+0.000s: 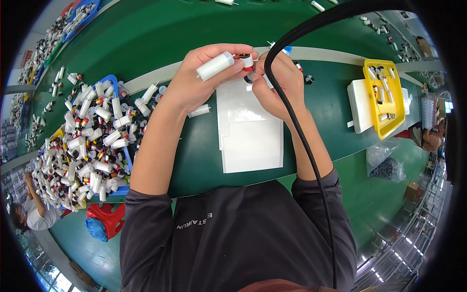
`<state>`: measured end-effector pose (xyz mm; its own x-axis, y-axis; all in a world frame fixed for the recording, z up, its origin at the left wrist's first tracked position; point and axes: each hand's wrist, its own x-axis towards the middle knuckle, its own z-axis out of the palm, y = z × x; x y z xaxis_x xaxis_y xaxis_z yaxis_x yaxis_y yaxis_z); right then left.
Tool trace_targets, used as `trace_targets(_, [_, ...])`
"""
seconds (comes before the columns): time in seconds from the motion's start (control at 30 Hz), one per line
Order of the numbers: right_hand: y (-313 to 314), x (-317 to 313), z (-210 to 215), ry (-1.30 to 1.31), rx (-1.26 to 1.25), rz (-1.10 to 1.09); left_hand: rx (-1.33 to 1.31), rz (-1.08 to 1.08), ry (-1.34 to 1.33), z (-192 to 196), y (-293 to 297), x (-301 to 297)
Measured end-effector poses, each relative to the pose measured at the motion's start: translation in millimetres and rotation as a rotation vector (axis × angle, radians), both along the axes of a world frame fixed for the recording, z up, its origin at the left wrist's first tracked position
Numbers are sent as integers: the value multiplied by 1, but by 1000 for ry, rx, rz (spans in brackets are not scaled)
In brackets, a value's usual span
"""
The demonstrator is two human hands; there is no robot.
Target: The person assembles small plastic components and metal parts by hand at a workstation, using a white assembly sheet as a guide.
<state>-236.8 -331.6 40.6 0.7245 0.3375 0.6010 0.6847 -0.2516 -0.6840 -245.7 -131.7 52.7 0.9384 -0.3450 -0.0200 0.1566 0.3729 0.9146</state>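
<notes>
at a green workbench (331, 97), a worker in a dark shirt (233, 238) holds two bare hands close together at twelve o'clock, above white sheets (253, 146), around a small white, red and black part (247, 62). a slip looks the chief risk: the part is tiny and pinched at the tips, so a slack thumb could drop it onto the sheets. the white cylinder (214, 66), slanting across the left hand (192, 80) at the part's nine o'clock, could slide free too, should those fingers spread. as for the grip, the left thumb and forefinger are clamped on the small part with hardly a gap, the cylinder tucked into the same hand; the right hand (293, 82) has thumb and fingertips nearly meeting at the part's four o'clock edge, but whether they pinch it i cannot say, a black cable (350, 10) crossing in front. a blue bin (113, 79) heaped with similar cylinders sits at nine, a yellow tray (398, 100) at two.
</notes>
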Motion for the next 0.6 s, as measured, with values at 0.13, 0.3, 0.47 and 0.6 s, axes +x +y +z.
trace_targets(0.13, [1, 1, -2, -38, -13, 0, 117, 23, -63, -6, 0, 1])
trace_targets(0.3, [2, 1, -3, -34, -35, 19, 286, 27, -248, -8, 1, 0])
trace_targets(0.47, [0, 5, -9, -55, -52, 39, 250, 45, -210, -15, 1, 1])
trace_targets(0.6, [-1, 6, -9, -154, -88, 45, 189, 31, -146, -15, 1, 0])
